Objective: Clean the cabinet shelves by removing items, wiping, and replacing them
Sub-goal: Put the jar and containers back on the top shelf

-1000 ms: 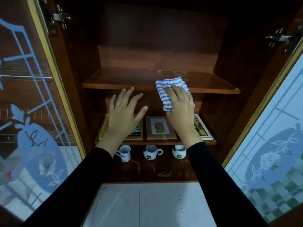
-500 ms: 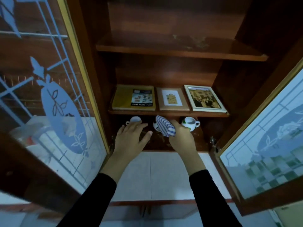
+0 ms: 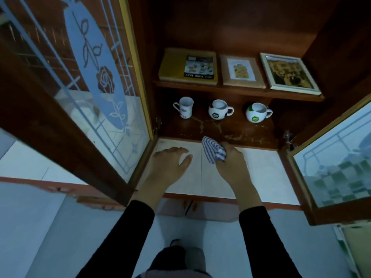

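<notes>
Cloth: striped, bunched — gripped in right hand
Left hand: relaxed, fingers loosely together
Mugs: glossy white — on scuffed wood shelf

A dark reddish-brown wooden cabinet stands open above a white tiled counter edged with red-brown trim. Its frosted-glass left door bears an etched rose; the frosted-glass right door shows curved lines. Below lies a pale floor. The light is dim and bluish.
</notes>
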Available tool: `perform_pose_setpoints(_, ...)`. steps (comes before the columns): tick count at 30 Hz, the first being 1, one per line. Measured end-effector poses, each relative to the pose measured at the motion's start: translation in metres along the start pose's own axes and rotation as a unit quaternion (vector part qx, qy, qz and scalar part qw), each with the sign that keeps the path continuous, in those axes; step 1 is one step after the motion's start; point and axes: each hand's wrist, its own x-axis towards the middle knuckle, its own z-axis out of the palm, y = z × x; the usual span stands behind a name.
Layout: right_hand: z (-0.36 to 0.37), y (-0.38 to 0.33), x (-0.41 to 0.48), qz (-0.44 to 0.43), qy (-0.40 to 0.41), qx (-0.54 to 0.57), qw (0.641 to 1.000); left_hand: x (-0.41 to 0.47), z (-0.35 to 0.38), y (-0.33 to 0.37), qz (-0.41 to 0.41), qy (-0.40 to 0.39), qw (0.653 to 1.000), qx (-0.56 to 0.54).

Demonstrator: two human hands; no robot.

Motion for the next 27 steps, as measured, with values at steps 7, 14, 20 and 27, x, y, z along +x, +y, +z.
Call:
perform_pose_setpoints(7, 0.047, 0.031, -0.019, -0.032, -0.003, 0.012, 0.999, -0.028, 0.048, -0.022, -0.034, 0.034, 0.999, 0.003)
perform_pose_setpoints(14, 0.066, 0.063, -0.073, -0.077, 0.034, 0.035, 0.996, -0.077, 0.09, -0.026, -0.043, 0.039, 0.998, -0.007)
perform_pose_setpoints(20, 0.065, 0.053, -0.129, -0.091, 0.012, 0.05, 0.994, -0.149, 0.083, -0.025, -0.076, 0.036, 0.996, -0.011)
perform_pose_setpoints(27, 0.099, 0.016, -0.17, -0.092, -0.062, 0.045, 0.993, -0.213, 0.064, -0.063, -0.14, 0.048, 0.989, 0.013)
